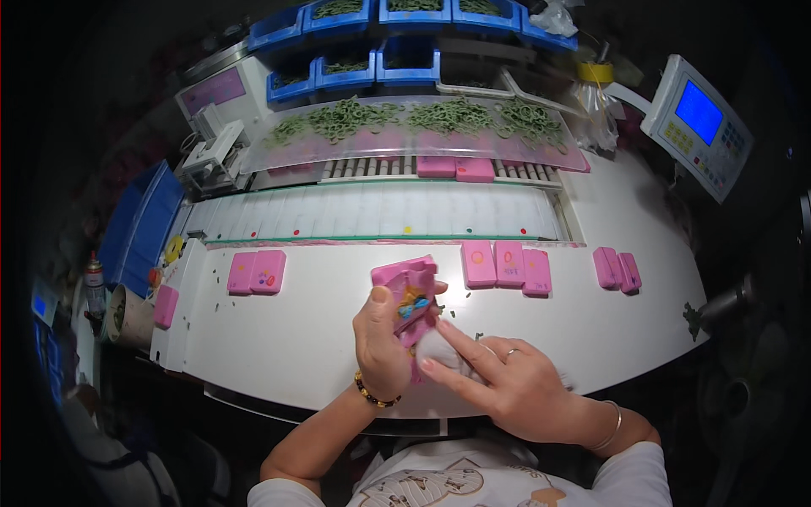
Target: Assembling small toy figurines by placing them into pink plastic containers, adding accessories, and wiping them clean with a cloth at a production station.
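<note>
My left hand [380, 348] is wrapped round a pink rubber mould [404, 275], held upright above the table. The mould looks peeled open, with blue and yellow marks on its inner face. Between the fingers of my right hand [517, 387] is a rounded white cloth pouch [439, 351], touching or very near the mould's lower end. Part of the pouch lies hidden under those fingers. Beyond my hands, three pink moulds [509, 264] stand side by side on the right, and two more pink moulds [269, 272] are on the left.
A translucent tray [397, 144] bearing green wax pieces sits over a roller conveyor [372, 169]. White plates [380, 215] line a strip before it. Blue bins [346, 72] rise at the back. A control screen [699, 112] and a metal nozzle [728, 300] stand right; two pink blocks [606, 268] lie nearby.
</note>
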`<action>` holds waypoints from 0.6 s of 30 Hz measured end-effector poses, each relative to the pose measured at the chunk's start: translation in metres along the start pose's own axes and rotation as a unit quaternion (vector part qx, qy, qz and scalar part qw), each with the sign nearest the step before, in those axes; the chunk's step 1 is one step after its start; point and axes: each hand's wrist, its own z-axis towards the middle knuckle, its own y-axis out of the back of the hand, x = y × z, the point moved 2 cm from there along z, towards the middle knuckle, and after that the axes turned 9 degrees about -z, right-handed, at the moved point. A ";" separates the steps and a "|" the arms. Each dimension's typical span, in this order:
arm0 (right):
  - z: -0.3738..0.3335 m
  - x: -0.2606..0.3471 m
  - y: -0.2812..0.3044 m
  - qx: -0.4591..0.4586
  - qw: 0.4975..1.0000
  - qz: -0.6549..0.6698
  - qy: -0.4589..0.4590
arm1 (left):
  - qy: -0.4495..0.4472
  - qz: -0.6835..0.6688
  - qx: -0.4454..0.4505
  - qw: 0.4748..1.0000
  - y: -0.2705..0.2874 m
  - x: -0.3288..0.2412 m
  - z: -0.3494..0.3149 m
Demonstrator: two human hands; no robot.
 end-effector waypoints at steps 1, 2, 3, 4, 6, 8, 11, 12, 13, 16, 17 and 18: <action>-0.006 -0.003 -0.001 0.034 0.999 0.019 0.010 | -0.044 -0.021 -0.018 0.999 0.005 0.000 -0.004; -0.011 -0.007 -0.001 0.032 0.999 0.005 0.000 | -0.035 -0.032 -0.013 0.999 0.010 -0.001 -0.005; -0.013 -0.008 0.002 0.033 0.999 0.008 0.003 | -0.035 -0.032 -0.017 0.999 0.013 -0.001 -0.005; -0.010 -0.014 0.006 0.013 0.999 0.012 -0.039 | -0.045 -0.042 -0.013 0.998 0.015 -0.001 -0.002; -0.005 -0.024 0.016 -0.049 0.996 -0.014 -0.078 | -0.056 -0.050 -0.010 0.997 0.015 0.000 -0.001; -0.002 -0.019 0.024 -0.100 0.991 -0.018 -0.088 | -0.056 -0.032 -0.026 0.998 0.008 0.005 -0.004; 0.004 0.004 0.013 -0.064 0.998 0.004 -0.026 | -0.149 0.086 0.024 0.985 0.000 0.003 -0.006; 0.000 0.007 0.007 -0.030 0.999 -0.010 -0.033 | -0.215 0.177 0.025 0.960 -0.006 -0.003 -0.005; -0.003 0.006 -0.003 0.003 0.999 -0.017 -0.033 | -0.217 0.179 0.022 0.959 -0.004 -0.003 -0.005; -0.017 -0.014 -0.004 0.060 0.995 -0.017 -0.079 | -0.115 0.030 -0.044 0.992 0.003 0.000 -0.005; -0.024 -0.024 -0.007 0.044 0.992 -0.039 -0.110 | -0.115 0.029 -0.043 0.992 0.003 0.000 -0.004; -0.032 -0.032 -0.011 0.052 0.987 -0.063 -0.138 | -0.076 0.001 -0.043 0.996 0.004 0.001 -0.003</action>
